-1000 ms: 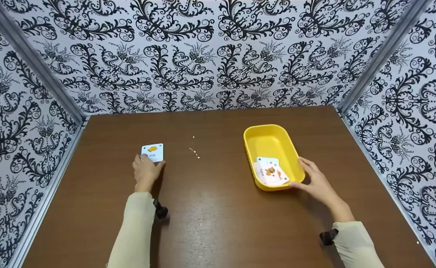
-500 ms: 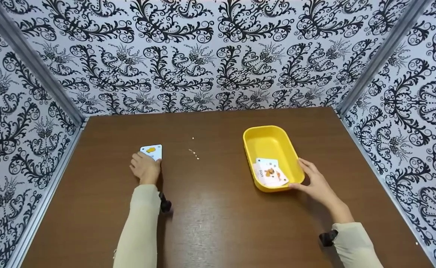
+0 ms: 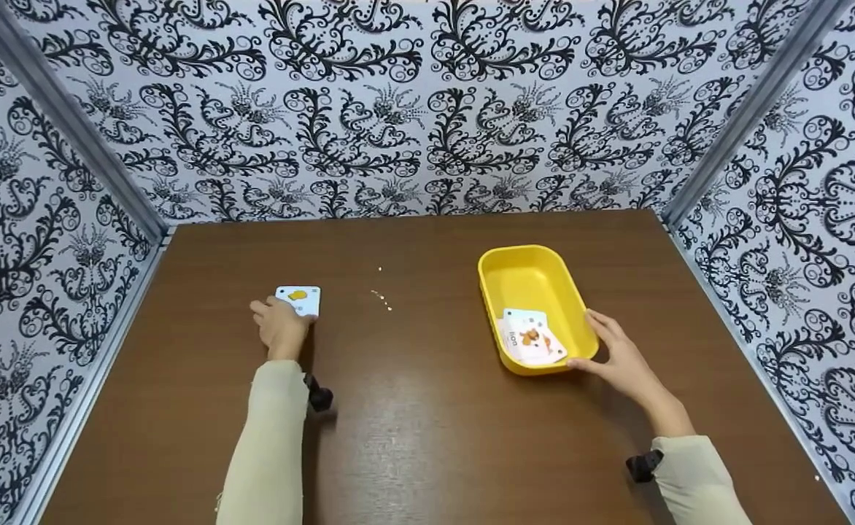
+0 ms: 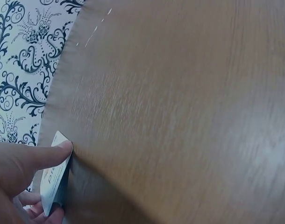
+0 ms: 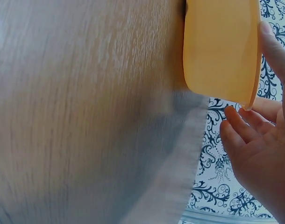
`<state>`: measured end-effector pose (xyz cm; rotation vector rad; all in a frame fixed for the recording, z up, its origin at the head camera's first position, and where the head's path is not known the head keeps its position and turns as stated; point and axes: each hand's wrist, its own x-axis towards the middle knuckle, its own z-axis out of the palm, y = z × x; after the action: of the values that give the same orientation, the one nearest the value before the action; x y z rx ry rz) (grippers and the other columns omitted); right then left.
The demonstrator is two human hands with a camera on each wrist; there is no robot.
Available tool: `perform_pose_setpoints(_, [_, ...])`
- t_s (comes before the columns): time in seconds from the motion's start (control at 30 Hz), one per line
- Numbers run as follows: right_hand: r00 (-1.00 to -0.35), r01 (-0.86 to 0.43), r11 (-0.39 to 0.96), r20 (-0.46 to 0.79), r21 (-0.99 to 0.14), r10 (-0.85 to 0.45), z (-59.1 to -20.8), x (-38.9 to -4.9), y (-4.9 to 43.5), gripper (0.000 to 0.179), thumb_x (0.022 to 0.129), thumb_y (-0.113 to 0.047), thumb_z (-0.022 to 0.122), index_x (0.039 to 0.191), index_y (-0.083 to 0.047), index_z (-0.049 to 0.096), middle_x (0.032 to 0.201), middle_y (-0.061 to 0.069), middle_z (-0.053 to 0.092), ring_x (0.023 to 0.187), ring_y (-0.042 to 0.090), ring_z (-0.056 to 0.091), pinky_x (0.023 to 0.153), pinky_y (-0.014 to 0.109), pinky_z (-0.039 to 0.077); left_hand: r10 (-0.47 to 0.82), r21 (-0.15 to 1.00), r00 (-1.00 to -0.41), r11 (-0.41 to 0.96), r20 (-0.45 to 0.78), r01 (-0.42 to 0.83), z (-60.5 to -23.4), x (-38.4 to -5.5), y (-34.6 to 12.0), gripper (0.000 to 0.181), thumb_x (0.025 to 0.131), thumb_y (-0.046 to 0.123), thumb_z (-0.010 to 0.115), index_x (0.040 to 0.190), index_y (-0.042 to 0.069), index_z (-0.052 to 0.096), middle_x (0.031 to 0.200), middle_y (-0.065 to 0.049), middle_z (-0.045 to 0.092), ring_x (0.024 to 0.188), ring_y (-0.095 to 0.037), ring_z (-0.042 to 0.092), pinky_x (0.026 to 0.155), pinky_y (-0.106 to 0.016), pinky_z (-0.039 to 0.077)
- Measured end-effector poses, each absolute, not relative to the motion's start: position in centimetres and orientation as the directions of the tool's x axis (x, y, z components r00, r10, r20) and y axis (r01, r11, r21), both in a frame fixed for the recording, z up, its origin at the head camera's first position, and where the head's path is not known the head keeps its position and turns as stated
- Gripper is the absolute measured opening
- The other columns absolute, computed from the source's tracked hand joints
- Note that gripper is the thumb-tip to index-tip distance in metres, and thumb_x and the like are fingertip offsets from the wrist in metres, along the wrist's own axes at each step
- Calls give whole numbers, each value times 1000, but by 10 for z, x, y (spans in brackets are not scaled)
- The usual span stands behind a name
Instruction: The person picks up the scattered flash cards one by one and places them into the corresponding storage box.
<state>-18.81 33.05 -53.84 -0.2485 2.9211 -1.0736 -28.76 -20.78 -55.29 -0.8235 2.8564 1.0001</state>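
Note:
At the left of the table in the head view, my left hand point(image 3: 281, 329) holds a white flash card point(image 3: 306, 296) with a yellow picture. The left wrist view shows the card point(image 4: 54, 179) tilted up at its edge, thumb on its printed face and fingertips behind it. On the right, my right hand point(image 3: 623, 362) holds the near right corner of a yellow plastic tray point(image 3: 522, 286). Its thumb touches the near rim and its fingers the right side. Several flash cards point(image 3: 535, 345) lie overlapped in the tray's near end, the top one reading "lion".
A brown wooden table point(image 3: 398, 408) carries everything. Small white flecks point(image 3: 381, 298) lie between the left hand and the tray. Patterned black-and-white panels point(image 3: 398, 109) stand at the back and both sides, with grey metal posts point(image 3: 752, 109) at the corners.
My left fingers first reach further over the card, then draw back slightly, so more of it shows. The card shifts only a little. The right hand and the tray stay in place.

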Motion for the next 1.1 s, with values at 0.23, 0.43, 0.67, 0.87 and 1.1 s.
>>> perform_pose_setpoints(0.23, [-989, -125, 753, 18, -646, -149, -538, -187, 330, 96, 83, -42, 79, 154, 1, 30, 160, 21, 27, 145, 45, 29, 118, 64, 26, -485, 655, -857, 594, -173, -468, -555, -282, -217, 74, 87, 7, 72, 145, -10, 28, 140, -30, 27, 119, -47, 48, 97, -56, 50])
perform_pose_setpoints(0.43, [-989, -126, 751, 21, -648, -148, -537, -186, 331, 97, 82, -41, 79, 154, 1, 30, 160, 21, 27, 145, 45, 30, 118, 64, 26, -476, 690, -862, 564, -176, -453, -555, -276, -224, 61, 88, 2, 68, 139, -7, 36, 139, -30, 30, 105, -48, 56, 90, -54, 52])
perform_pose_setpoints(0.67, [-990, -114, 749, 8, -652, -143, -536, -186, 331, 98, 82, -44, 79, 155, 0, 30, 160, 20, 26, 146, 44, 29, 119, 64, 26, -464, 717, -863, 531, -200, -452, -552, -271, -231, 47, 90, 3, 64, 133, -3, 46, 136, -31, 40, 115, -45, 50, 99, -54, 48])
perform_pose_setpoints(0.87, [-989, -129, 744, 27, -656, -147, -537, -187, 331, 97, 82, -42, 79, 154, 1, 31, 159, 21, 28, 145, 45, 29, 119, 64, 25, -461, 749, -860, 484, -220, -452, -553, -270, -234, 44, 93, 3, 61, 135, 4, 50, 130, -24, 58, 112, -36, 57, 88, -42, 52])
perform_pose_setpoints(1.1, [-989, -130, 739, 30, -661, -148, -537, -188, 331, 97, 82, -40, 80, 154, 1, 29, 159, 22, 28, 145, 44, 29, 119, 64, 25, -441, 820, -859, 368, -261, -438, -553, -271, -232, 45, 90, -5, 62, 133, 5, 53, 121, -20, 62, 78, -15, 62, 57, -15, 51])
